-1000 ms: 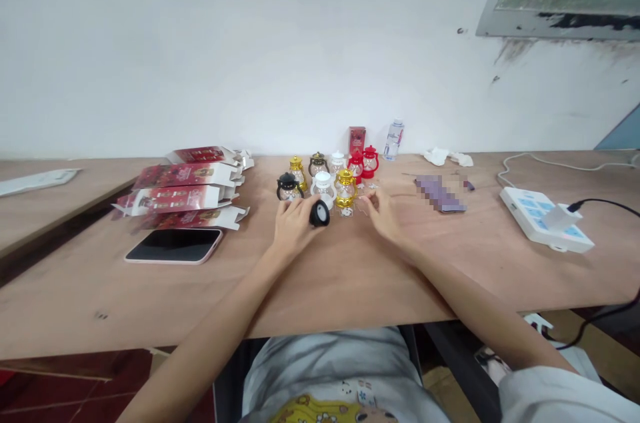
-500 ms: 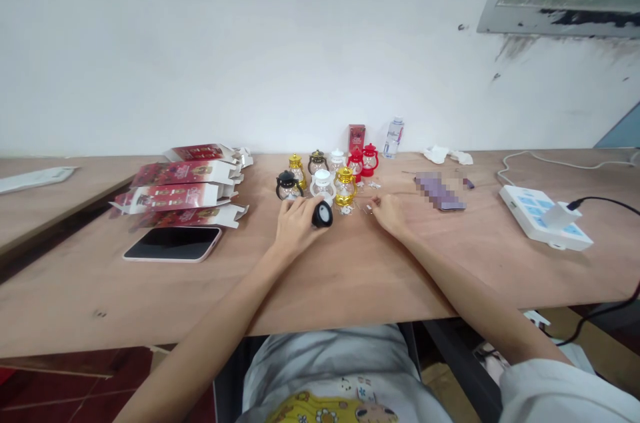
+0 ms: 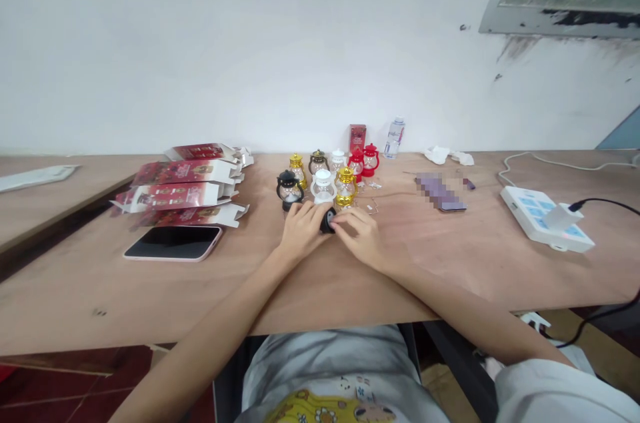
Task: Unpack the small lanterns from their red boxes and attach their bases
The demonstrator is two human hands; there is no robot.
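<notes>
Fingers of left hand point(image 3: 301, 228) curled around black object point(image 3: 327, 222), mostly hidden, right hand point(image 3: 364, 234) touching its end, whether pinching unclear

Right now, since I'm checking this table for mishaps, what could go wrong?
The black object is held tilted in the left grip, with the right grip at its face, so it might slip. The front white lantern and front gold lantern stand just beyond, so a nudge could topple one. Small white pieces lie loose nearby and could get brushed aside.
</notes>
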